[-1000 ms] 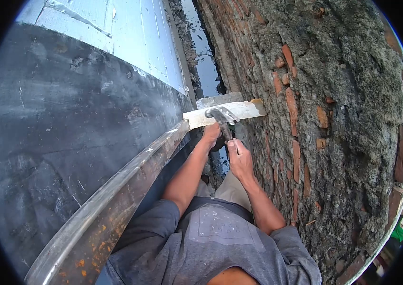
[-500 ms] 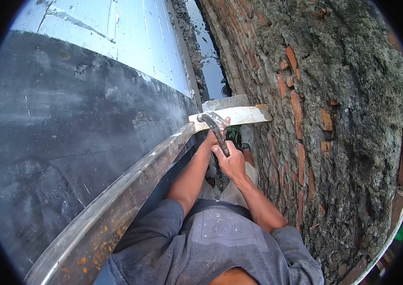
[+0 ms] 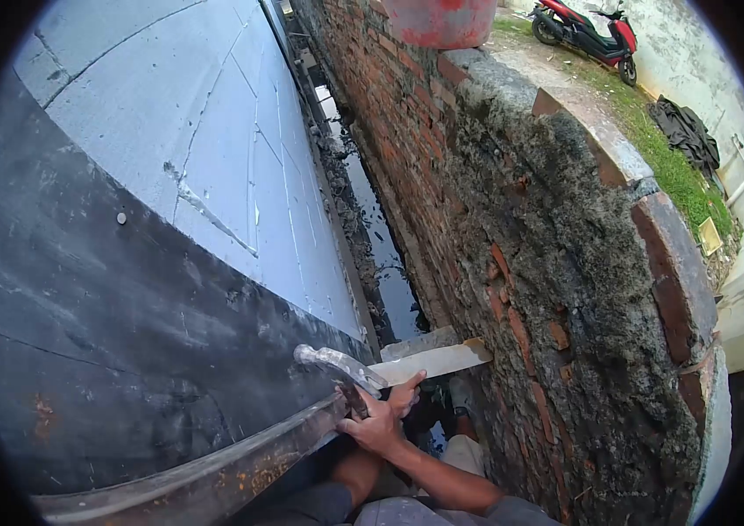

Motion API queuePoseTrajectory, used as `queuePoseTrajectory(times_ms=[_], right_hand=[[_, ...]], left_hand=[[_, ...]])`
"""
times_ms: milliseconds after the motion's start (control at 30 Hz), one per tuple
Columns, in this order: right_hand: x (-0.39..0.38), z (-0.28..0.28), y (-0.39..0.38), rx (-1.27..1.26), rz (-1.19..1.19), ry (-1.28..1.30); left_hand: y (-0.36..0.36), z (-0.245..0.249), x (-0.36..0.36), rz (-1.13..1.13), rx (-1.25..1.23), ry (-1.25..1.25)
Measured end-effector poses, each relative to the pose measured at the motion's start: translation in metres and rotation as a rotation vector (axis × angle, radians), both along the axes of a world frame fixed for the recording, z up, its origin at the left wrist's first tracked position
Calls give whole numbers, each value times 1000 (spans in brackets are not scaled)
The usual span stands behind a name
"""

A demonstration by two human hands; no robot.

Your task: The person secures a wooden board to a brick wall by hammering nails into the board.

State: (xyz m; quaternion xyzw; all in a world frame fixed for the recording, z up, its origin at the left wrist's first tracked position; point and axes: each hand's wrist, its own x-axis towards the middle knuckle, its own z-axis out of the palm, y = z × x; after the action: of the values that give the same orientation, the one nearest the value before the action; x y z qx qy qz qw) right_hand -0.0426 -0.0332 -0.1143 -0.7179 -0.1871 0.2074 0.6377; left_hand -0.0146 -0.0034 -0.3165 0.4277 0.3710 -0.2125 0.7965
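Note:
My right hand is wrapped round the dark handle of a claw hammer, whose metal head points left over the rusty metal beam. Just beyond it, my left hand grips the lower edge of a pale board, with its fingertips at the edge. The board spans the narrow gap between the beam's end and the brick wall. Part of my left hand is hidden behind the right hand and the hammer.
A dark, smooth wall with white panels above stands on the left. Water lies in the gap. A red-stained bucket rests on the brick wall. Beyond are a red motorbike and dark cloth.
The view has tilted up, showing the bucket, motorbike and grass. My right hand has swung the hammer left, from over the board to over the beam's end. My left hand stays by the board.

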Motion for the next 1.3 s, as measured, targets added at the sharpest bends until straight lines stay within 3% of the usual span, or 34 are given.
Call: queuePoseTrajectory(times_ms=[67,100,167,300,400,467,733,867,967,1300], right_hand=[[9,15,1,1,80,285],[14,19,4,0,80,279],[22,24,12,122,-115,-69],[39,8,26,222,-86,-6],[44,12,26,160,-81,-80],[43,10,25,64,-59,-91],[44,21,22,74,-101,-59],[49,25,19,57,-42,35],[46,16,24,87,-115,-85],[50,21,23,65,-22,3]], left_hand=[[-1,-3,-2,22,50,9],[0,0,-5,-8,82,-24],[-2,-2,-6,-34,112,-63],[-1,-9,-2,-3,71,18],[-9,-1,6,77,199,16],[-4,5,10,123,138,31],[-13,29,17,238,92,-34],[-14,30,24,255,122,-25],[-15,32,25,273,135,-31],[-9,28,18,237,104,-45]])
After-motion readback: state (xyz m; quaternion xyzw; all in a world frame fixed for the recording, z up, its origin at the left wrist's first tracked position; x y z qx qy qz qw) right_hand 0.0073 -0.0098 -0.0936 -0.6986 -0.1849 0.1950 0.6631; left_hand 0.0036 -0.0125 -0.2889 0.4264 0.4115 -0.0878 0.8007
